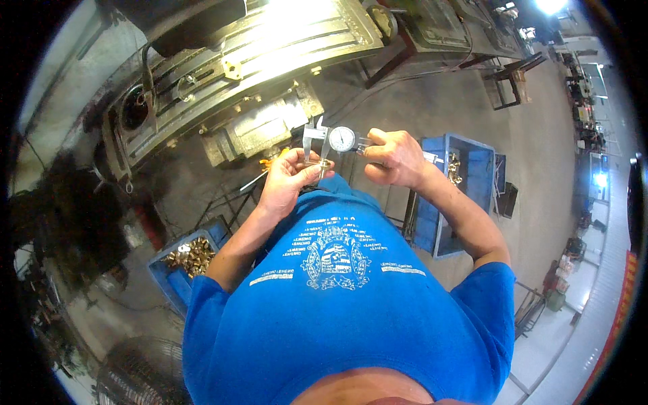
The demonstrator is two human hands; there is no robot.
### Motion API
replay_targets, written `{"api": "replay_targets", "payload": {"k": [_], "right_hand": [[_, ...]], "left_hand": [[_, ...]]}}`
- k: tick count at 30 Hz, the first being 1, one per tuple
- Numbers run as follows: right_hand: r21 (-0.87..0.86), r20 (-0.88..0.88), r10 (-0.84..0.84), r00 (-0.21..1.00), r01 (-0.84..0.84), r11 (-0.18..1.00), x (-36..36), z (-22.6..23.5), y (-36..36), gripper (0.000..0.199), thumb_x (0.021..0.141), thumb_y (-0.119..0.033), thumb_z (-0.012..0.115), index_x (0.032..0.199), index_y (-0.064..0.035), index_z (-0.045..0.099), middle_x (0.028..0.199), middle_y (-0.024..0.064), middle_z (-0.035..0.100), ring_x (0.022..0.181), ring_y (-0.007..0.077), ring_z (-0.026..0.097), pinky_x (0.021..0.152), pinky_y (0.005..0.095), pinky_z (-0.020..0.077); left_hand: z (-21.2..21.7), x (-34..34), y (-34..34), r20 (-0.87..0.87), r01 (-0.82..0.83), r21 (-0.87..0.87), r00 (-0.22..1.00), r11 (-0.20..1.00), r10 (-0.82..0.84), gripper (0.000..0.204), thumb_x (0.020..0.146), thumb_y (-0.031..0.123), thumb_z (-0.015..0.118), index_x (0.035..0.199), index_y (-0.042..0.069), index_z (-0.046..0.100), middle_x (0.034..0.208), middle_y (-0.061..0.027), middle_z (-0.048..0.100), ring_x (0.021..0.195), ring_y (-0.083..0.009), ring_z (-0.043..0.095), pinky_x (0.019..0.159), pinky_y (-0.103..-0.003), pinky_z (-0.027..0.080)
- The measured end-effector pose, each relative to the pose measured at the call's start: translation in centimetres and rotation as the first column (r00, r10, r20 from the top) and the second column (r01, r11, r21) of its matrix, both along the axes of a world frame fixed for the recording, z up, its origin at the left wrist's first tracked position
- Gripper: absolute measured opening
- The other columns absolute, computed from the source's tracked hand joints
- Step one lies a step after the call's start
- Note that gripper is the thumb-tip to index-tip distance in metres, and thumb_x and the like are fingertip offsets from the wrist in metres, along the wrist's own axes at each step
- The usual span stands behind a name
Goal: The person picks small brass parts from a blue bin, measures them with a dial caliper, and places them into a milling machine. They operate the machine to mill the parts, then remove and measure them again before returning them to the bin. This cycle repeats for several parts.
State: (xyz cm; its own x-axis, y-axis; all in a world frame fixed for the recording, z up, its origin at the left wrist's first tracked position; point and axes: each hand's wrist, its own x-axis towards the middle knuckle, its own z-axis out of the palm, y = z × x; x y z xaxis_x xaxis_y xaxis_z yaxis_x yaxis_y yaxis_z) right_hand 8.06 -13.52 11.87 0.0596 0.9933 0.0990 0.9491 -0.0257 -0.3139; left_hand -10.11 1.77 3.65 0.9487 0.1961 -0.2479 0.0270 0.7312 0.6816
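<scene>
In front of my chest, my right hand is closed around the beam of a dial caliper. The caliper's round white dial faces up, and its metal jaws point toward my left hand. Between thumb and fingers, my left hand pinches a small brass-coloured metal fitting. The fitting sits at the tips of the caliper jaws; whether both jaws touch it is too small to tell. Part of the caliper beam is hidden behind my right fingers.
Ahead stands a machine with a slotted metal table. A blue crate with brass parts stands at right; another blue bin at lower left holds several brass fittings. A fan guard is at the bottom left.
</scene>
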Motion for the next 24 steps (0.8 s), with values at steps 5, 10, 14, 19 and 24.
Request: {"api": "replay_targets", "payload": {"k": [5, 10, 14, 19, 24], "right_hand": [[0.006, 0.014, -0.013, 1.000, 0.013, 1.000, -0.8, 0.1, 0.3, 0.012, 0.054, -0.015, 0.060, 0.059, -0.0067, 0.053, 0.065, 0.0073, 0.045, 0.051, 0.0255, 0.051, 0.044, 0.0363, 0.0429], [-0.008, 0.027, -0.020, 0.999, 0.020, 1.000, -1.1, 0.0, 0.4, 0.011, 0.054, -0.014, 0.060, 0.059, -0.0070, 0.053, 0.065, 0.0074, 0.045, 0.051, 0.0254, 0.051, 0.045, 0.0364, 0.0432], [-0.016, 0.028, -0.046, 0.999, 0.047, 0.999, -1.5, -0.1, 0.1, 0.010, 0.054, -0.014, 0.059, 0.059, -0.0071, 0.053, 0.064, 0.0079, 0.045, 0.051, 0.0259, 0.051, 0.044, 0.0367, 0.0429], [-0.042, -0.016, -0.136, 0.991, 0.135, 0.990, -2.2, 0.2, -1.2, 0.011, 0.055, -0.014, 0.058, 0.062, -0.0063, 0.057, 0.065, 0.0086, 0.046, 0.053, 0.0266, 0.051, 0.047, 0.0370, 0.0429], [-0.030, -0.048, -0.192, 0.980, 0.190, 0.981, -2.6, -0.4, -3.6, 0.014, 0.057, -0.016, 0.057, 0.066, -0.0049, 0.060, 0.067, 0.0093, 0.047, 0.054, 0.0269, 0.051, 0.049, 0.0372, 0.0428]], "left_hand": [[0.0, -0.6, 0.2, 0.015, -0.007, -0.002, 1.000, 1.000, 0.007, 0.021, 0.083, 0.006, 0.059, 0.101, -0.001, 0.052, 0.101, -0.0225, 0.061, 0.091, -0.0276, 0.062, 0.084, -0.038, 0.050], [0.4, -0.9, 0.6, -0.027, 0.018, -0.086, 0.999, 0.996, -0.021, 0.020, 0.083, 0.007, 0.060, 0.100, -0.001, 0.053, 0.100, -0.0224, 0.061, 0.091, -0.0273, 0.062, 0.083, -0.038, 0.051], [0.4, -0.9, 0.5, -0.002, 0.011, -0.012, 1.000, 1.000, -0.011, 0.019, 0.083, 0.006, 0.060, 0.099, -0.002, 0.053, 0.098, -0.0209, 0.061, 0.091, -0.0266, 0.062, 0.083, -0.039, 0.051], [0.1, -0.3, 0.1, 0.002, 0.027, -0.015, 1.000, 1.000, -0.027, 0.017, 0.083, 0.001, 0.058, 0.098, -0.004, 0.052, 0.094, -0.0179, 0.062, 0.087, -0.0240, 0.063, 0.082, -0.036, 0.052], [-0.4, 0.3, -1.1, -0.020, 0.124, -0.009, 0.992, 0.992, -0.124, 0.017, 0.082, 0.006, 0.060, 0.096, -0.001, 0.054, 0.094, -0.0193, 0.062, 0.089, -0.0258, 0.063, 0.082, -0.040, 0.051]]}}
